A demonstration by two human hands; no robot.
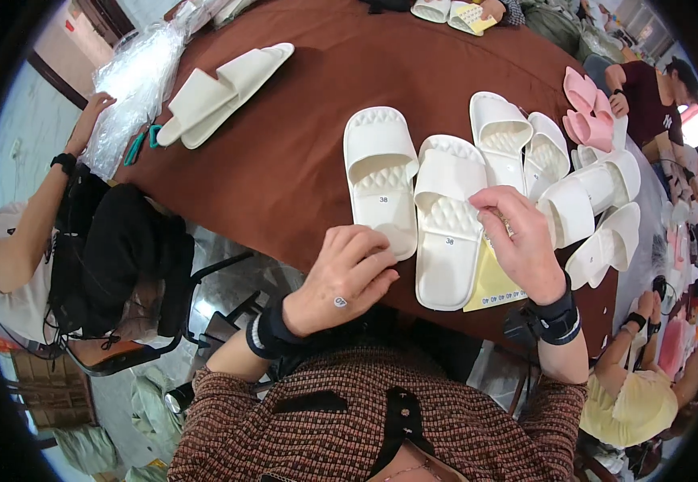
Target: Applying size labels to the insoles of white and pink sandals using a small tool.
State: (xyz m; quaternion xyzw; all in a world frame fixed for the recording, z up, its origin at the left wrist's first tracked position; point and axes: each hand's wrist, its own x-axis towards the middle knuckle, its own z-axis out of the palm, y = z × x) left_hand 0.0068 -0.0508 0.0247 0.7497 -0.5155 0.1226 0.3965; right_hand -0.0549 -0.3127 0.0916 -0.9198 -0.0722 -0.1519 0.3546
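Two white slippers lie side by side before me, soles down: a left slipper and a right slipper, each with a small printed mark on its insole. My left hand is at the left slipper's heel, fingers curled and thumb close to the forefinger. A small round white sticker sits on the back of that hand. Over the right slipper's strap edge, my right hand has its thumb and forefinger drawn together; anything between them is too small to make out. Beneath it lies a yellow sticker sheet, partly covered.
More white slippers crowd the right side of the brown-covered table, with pink slippers beyond. Another white pair lies far left, near teal-handled scissors and clear plastic wrapping. Other people sit around the table.
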